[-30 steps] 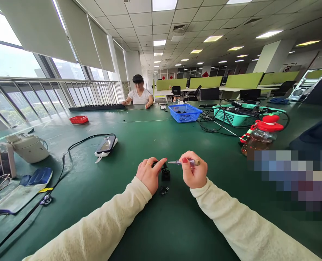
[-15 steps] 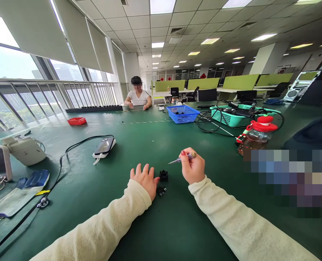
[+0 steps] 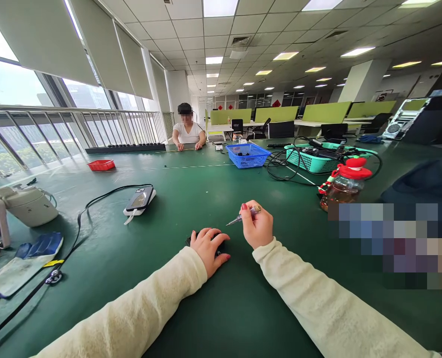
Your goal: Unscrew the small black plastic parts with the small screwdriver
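My right hand (image 3: 259, 228) is closed around a small slim screwdriver (image 3: 238, 219), whose metal tip points left above the green table. To its left, my left hand (image 3: 208, 248) is low over the tabletop with its fingers spread. A small black part (image 3: 219, 250) shows between its thumb and index finger, mostly covered. Another dark piece (image 3: 188, 241) peeks out at the left edge of the hand. I cannot tell how many black parts lie under the palm.
A phone on a white block (image 3: 139, 200) lies left of centre, with a black cord running to the left. Farther back are a red tray (image 3: 101, 165), a blue basket (image 3: 248, 160) and a green basket (image 3: 310, 161) of cables. A red-lidded jar (image 3: 344, 186) stands right. Another person sits opposite.
My left hand has moved right over the small black parts, covering most of them. The right hand still holds the screwdriver. The whole view has shifted slightly.
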The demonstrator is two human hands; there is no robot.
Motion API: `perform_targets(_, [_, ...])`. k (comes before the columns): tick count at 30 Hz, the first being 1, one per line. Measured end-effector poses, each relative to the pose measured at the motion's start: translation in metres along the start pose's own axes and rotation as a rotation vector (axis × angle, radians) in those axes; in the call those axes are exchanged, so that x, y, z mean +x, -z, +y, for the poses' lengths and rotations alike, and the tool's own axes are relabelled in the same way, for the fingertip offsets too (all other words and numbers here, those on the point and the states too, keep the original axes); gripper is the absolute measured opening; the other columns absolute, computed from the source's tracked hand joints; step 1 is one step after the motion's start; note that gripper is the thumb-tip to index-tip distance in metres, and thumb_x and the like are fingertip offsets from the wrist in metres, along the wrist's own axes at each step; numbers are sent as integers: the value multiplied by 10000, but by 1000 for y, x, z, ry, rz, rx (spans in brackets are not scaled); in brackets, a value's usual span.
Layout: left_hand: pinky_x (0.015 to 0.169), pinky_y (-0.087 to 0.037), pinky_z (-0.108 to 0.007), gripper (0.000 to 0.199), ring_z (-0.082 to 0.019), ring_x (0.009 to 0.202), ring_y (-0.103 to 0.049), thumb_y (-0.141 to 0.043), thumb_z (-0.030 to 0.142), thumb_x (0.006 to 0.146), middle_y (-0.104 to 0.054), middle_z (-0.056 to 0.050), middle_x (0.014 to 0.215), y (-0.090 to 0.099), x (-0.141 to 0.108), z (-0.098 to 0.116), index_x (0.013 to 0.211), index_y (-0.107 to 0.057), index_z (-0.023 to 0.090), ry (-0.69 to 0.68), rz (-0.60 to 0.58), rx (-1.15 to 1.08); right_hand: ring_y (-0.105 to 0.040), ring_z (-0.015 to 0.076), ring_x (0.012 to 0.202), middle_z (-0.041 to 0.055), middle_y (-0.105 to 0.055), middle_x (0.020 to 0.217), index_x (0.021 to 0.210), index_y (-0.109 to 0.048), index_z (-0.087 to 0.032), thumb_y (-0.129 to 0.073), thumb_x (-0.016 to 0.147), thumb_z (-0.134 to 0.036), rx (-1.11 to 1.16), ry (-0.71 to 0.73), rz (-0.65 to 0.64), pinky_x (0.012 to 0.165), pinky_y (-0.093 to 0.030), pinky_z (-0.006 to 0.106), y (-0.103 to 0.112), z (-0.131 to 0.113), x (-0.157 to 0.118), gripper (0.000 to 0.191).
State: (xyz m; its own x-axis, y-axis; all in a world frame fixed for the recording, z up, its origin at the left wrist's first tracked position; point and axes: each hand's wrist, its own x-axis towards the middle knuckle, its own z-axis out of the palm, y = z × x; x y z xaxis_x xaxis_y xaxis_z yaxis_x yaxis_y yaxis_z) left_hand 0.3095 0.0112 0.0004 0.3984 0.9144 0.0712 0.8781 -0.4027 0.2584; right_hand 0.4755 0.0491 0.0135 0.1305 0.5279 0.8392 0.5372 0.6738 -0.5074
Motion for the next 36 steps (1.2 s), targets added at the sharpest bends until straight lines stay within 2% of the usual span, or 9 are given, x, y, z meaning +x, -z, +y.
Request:
perform_targets(4, [1023, -287, -702, 425, -345, 1298, -403, -608, 351, 804, -565, -50, 1329, 9, -1, -2, 1225, -555, 329, -15, -30, 11, -412, 86, 426, -41, -473, 506, 623, -460, -210, -411, 934, -332, -2, 11, -5, 489, -363, 208, -1, 0, 0, 338])
perform_targets(12, [1041, -305, -678, 566, -318, 1348, -375, -553, 200, 815, -418, -73, 1476, 15, -14, -5, 1355, -431, 317, 17, -139, 107, -417, 94, 448, -37, -475, 516, 616, -439, -216, -392, 937, -368, 0, -36, -26, 510, -366, 219, -4, 7, 1, 359])
perform_targets(16, [1064, -323, -631, 540, -293, 1348, -388, -523, 135, 798, -417, -68, 1476, 14, -29, -22, 1306, -471, 314, 22, -142, 91, -422, 98, 455, -36, -479, 513, 611, -432, -219, -388, 930, -388, -5, -59, -44, 521, -369, 219, -5, 6, 0, 364])
perform_targets(19, [1117, -333, -472, 537, -242, 1300, -458, -534, 106, 749, -475, -74, 1431, 19, -44, -53, 1259, -510, 274, -12, -75, 42, -408, 97, 450, -39, -464, 507, 607, -420, -221, -379, 928, -392, -11, -52, -43, 514, -360, 217, -5, 4, 0, 366])
perform_targets(21, [1111, -347, -434, 514, -229, 1262, -498, -500, 109, 737, -513, -71, 1396, 26, -56, -81, 1228, -534, 257, 9, -19, 24, -400, 96, 449, -41, -456, 509, 606, -411, -221, -377, 927, -395, -9, -45, -44, 509, -354, 215, -5, 4, 1, 367])
perform_targets(25, [1081, -377, -382, 468, -228, 1192, -556, -448, 142, 745, -578, -86, 1312, 48, -80, -142, 1191, -572, 209, 129, 63, 80, -390, 96, 450, -46, -438, 503, 606, -407, -221, -377, 929, -399, -12, -46, -60, 511, -347, 216, -7, 4, 0, 369])
perform_targets(29, [1009, -431, -354, 407, -233, 1100, -617, -414, 135, 783, -604, -62, 1277, 68, -100, -193, 1114, -637, 219, 351, 185, 203, -386, 95, 451, -45, -437, 502, 600, -400, -220, -377, 929, -396, -14, -50, -67, 509, -342, 215, -7, 4, -1, 373])
perform_targets(33, [968, -454, -386, 389, -262, 1093, -615, -374, 158, 834, -612, -110, 1252, 77, -110, -225, 1106, -652, 178, 437, 223, 276, -380, 92, 441, -45, -438, 495, 600, -393, -219, -379, 927, -391, -18, -46, -69, 498, -334, 214, -7, 4, -2, 370])
perform_targets(36, [959, -462, -391, 387, -248, 1078, -615, -366, 143, 839, -628, -76, 1235, 78, -110, -239, 1080, -663, 198, 473, 237, 299, -378, 93, 441, -45, -439, 493, 600, -391, -219, -379, 928, -389, -22, -50, -71, 496, -333, 213, -8, 6, -2, 369])
